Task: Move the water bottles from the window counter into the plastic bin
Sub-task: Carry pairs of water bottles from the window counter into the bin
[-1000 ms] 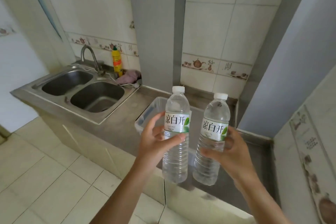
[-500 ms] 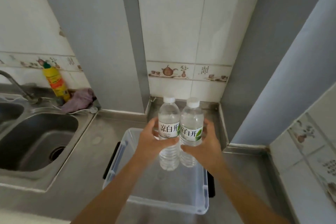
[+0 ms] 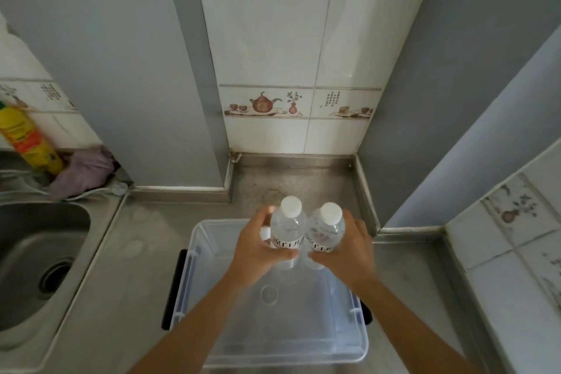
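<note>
Now holding two water bottles over the far half of the clear plastic bin (image 3: 197,270), one in each grip. Wrapping the left grip (image 3: 261,249) round the label of the left water bottle (image 3: 287,229), thumb on the near side, fingers curled behind. Closing the right grip (image 3: 349,249) in the same way round the right water bottle (image 3: 326,232). Keeping both bottles upright, touching or almost touching side by side, with the white caps (image 3: 290,206) on and pointing up toward the camera. Cannot tell whether the bottle bottoms rest on the bin floor or hang just above it; seen only dimly past the fingers, below the level of the bin rim.

Reaching with both bare forearms from the near edge, across the open bin. Standing on the steel surface (image 3: 145,267), the bin, with a black handle (image 3: 173,288) on its left side and another partly hidden on the right. Nothing else seen through its clear floor but a round moulded mark.

To the left, set into the same surface, a steel sink (image 3: 36,252) with a dark drain. Behind the sink, against the wall, a yellow detergent bottle (image 3: 27,140) leaning, and just beside it a crumpled purple cloth (image 3: 85,170). Straight ahead, white wall tiles with a painted teapot border (image 3: 264,103), between grey wall panels.
</note>
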{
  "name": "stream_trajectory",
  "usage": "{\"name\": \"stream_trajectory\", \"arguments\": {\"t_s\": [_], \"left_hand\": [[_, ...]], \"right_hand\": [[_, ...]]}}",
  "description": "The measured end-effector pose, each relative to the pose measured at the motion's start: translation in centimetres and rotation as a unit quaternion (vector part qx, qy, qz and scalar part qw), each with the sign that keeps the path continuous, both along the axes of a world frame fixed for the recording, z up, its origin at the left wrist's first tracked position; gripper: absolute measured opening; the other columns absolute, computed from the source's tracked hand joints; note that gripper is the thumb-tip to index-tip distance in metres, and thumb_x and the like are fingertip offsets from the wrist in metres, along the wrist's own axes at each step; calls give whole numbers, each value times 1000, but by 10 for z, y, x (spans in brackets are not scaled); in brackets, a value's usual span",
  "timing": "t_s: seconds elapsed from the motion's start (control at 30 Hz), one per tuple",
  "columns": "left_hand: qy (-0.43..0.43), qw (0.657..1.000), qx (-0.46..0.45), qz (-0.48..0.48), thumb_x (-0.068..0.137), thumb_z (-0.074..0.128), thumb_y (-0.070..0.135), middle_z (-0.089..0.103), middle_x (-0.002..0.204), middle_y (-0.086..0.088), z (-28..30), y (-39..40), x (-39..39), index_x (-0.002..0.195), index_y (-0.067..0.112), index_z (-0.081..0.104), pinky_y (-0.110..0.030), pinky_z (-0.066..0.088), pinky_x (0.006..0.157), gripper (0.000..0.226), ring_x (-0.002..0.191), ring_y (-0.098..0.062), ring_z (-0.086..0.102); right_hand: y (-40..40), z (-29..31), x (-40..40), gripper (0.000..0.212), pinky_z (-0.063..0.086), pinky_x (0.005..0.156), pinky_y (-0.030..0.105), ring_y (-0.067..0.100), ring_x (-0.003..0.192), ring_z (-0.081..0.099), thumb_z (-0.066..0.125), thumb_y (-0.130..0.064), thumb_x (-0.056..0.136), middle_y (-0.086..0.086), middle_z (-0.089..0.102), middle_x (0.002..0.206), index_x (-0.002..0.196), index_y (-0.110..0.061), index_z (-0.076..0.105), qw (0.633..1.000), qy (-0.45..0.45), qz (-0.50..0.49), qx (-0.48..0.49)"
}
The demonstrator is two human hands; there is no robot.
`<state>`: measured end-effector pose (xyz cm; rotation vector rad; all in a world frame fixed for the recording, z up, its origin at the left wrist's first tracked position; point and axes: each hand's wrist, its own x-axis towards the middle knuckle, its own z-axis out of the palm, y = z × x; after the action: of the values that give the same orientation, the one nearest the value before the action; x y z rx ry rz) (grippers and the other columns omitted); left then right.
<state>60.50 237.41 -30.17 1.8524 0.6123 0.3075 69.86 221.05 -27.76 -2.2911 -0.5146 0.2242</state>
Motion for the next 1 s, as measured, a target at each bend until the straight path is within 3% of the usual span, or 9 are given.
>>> {"name": "stream_trajectory", "arguments": {"t_s": [0.1, 0.23, 0.3, 0.37, 0.47, 0.57, 0.77, 0.87, 1.0], "left_hand": [[-10, 1000, 0, 18, 48, 96, 13, 64, 101, 17, -8, -4, 1, 104, 44, 51, -6, 46, 74, 77, 92, 12, 58], [-24, 998, -18, 49, 46, 93, 17, 61, 103, 14, -19, -10, 3, 103, 46, 51, -20, 55, 74, 76, 99, -7, 60], [-23, 998, -22, 45, 48, 94, 15, 61, 110, 9, -26, -9, 4, 108, 43, 51, -17, 54, 73, 79, 106, -11, 59], [-25, 999, -23, 41, 49, 93, 16, 61, 115, 10, -30, -9, 4, 114, 40, 52, -16, 54, 78, 81, 110, -9, 59], [-33, 999, -4, 32, 48, 91, 28, 56, 119, 18, -31, -11, 4, 123, 28, 53, -26, 52, 92, 84, 112, -7, 59], [-40, 998, 50, 10, 51, 90, 31, 41, 121, 29, -27, -10, 3, 128, 23, 48, -15, 46, 91, 88, 111, -9, 56], [1, 996, 79, -29, 67, 88, 30, 47, 125, 12, -26, -7, -5, 136, 22, 41, -9, 39, 82, 84, 112, -11, 55], [16, 994, 98, -54, 75, 82, 32, 52, 129, 11, -17, -7, -14, 137, 24, 42, -23, 46, 87, 74, 118, -16, 56], [-11, 967, 251, -35, 81, 76, 36, 60, 133, -4, 16, -13, -29, 137, 15, 48, -39, 49, 96, 66, 120, -25, 57]], "right_hand": [[0, -9, 2, 86, 41, 96, 35, 18, 118, 42, 89, -23, 46, -10, 55, 114, 123, -30, 50, 1000, 10, 7, -14], [2, -17, 2, 81, 39, 95, 30, 19, 117, 43, 90, -18, 44, -12, 51, 112, 118, -25, 57, 1000, 8, -8, -7], [3, -18, 3, 78, 40, 95, 34, 20, 112, 42, 91, -19, 44, -13, 44, 108, 115, -22, 59, 1000, -19, -13, -17], [4, -16, 4, 75, 40, 99, 39, 19, 111, 39, 91, -22, 46, -11, 40, 110, 114, -21, 58, 999, -12, -24, -32], [4, -13, 5, 75, 36, 103, 39, 21, 118, 38, 90, -24, 52, -4, 48, 119, 119, -20, 55, 998, 9, -33, -50], [2, -10, 0, 76, 36, 103, 40, 22, 121, 39, 89, -24, 56, -3, 54, 123, 123, -20, 53, 999, 8, -38, -33], [-10, -5, -10, 70, 45, 100, 37, 18, 120, 50, 81, -31, 69, -8, 54, 128, 130, -30, 46, 999, 17, -24, -24], [-25, 6, -19, 67, 41, 94, 26, 13, 122, 50, 71, -37, 80, -9, 49, 138, 138, -32, 39, 997, -22, -18, -65], [-51, 26, -37, 55, 48, 95, 41, 25, 124, 54, 65, -34, 85, 1, 51, 142, 136, -21, 48, 979, -154, -61, -120]]}}
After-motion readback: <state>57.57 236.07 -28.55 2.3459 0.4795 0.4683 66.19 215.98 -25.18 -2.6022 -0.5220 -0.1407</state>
